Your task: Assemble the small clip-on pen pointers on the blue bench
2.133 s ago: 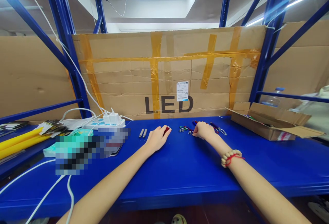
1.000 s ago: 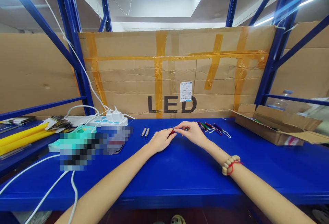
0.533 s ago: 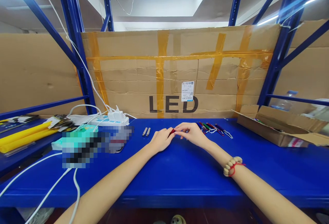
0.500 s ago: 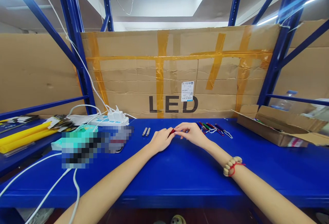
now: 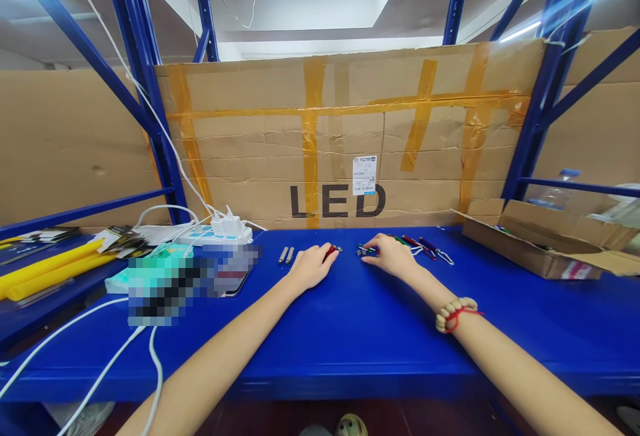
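My left hand [image 5: 311, 268] rests on the blue tabletop, its fingers closed round a small red tubular object [image 5: 331, 250] with a metallic end poking out to the right. Apart from it, my right hand [image 5: 391, 256] reaches down with its fingertips on a slim green object [image 5: 369, 249] that has a shiny metal end; most of it is hidden by the fingers. Beside and partly behind my right hand lie several slim coloured tubes [image 5: 429, 249] with cord loops. Two short silver cylinders [image 5: 286, 255] lie side by side to the left of my left hand.
An open cardboard box [image 5: 537, 249] stands at the right. Toward the left are a phone [image 5: 235, 283], a teal box [image 5: 120, 281], a white power strip [image 5: 230, 231] with cables, and yellow rolls [image 5: 55, 266]. A tall cardboard panel [image 5: 240, 163] closes off the back.
My hands were together at the red object and have now parted. My right hand has moved right and down onto the green object; my left hand keeps the red one.
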Demonstrator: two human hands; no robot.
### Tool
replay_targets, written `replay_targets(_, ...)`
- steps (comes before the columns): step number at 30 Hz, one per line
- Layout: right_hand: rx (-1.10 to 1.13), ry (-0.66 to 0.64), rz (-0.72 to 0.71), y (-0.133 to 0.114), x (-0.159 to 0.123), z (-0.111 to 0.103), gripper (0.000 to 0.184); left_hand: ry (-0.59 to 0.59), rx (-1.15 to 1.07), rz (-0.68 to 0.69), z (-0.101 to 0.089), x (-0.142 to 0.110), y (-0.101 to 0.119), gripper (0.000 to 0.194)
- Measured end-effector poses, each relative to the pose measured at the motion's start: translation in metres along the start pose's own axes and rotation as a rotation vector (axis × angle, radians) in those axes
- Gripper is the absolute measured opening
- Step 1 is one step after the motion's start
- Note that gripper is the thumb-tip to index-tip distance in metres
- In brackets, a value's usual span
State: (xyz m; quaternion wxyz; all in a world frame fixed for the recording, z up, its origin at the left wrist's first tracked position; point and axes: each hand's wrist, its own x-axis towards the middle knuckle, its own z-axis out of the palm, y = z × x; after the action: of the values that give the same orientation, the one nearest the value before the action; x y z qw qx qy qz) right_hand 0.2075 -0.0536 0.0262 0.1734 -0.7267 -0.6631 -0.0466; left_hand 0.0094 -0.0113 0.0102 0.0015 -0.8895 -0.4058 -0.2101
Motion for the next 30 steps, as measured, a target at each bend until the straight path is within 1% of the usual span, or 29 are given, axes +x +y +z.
replay_targets(2,-0.030,-0.018,0.052,0.002,0.000,0.000,0.028,-0.003,0.014,0.017,-0.001,-0.001,0.002,0.039)
replay_targets(4,-0.026,-0.028,0.078,0.003,0.001,0.002,0.025,-0.008,0.021,0.034,-0.002,-0.002,0.004,0.040)
replay_targets(7,0.005,-0.049,0.070,0.003,0.003,0.004,0.015,-0.016,0.031,0.039,-0.004,-0.004,0.006,0.040)
replay_targets(10,0.063,-0.059,0.047,0.005,0.005,0.005,0.013,-0.014,0.037,0.040,-0.005,-0.004,0.006,0.040)
replay_targets(13,0.111,-0.022,0.054,0.007,0.005,0.003,0.018,-0.007,0.045,0.051,-0.004,-0.003,0.005,0.039)
replay_targets(16,0.094,0.031,0.110,0.010,0.004,-0.001,0.019,-0.004,0.057,0.064,-0.003,-0.003,0.004,0.040)
replay_targets(18,0.082,0.023,0.125,0.012,0.004,-0.002,0.018,-0.004,0.063,0.070,-0.002,-0.003,0.004,0.040)
replay_targets(24,0.134,-0.015,0.083,0.017,0.008,0.003,0.015,0.012,0.058,0.094,0.000,-0.003,0.003,0.040)
replay_targets(30,0.290,-0.042,0.039,0.016,0.010,0.010,0.015,0.011,0.063,0.097,-0.002,-0.003,0.004,0.038)
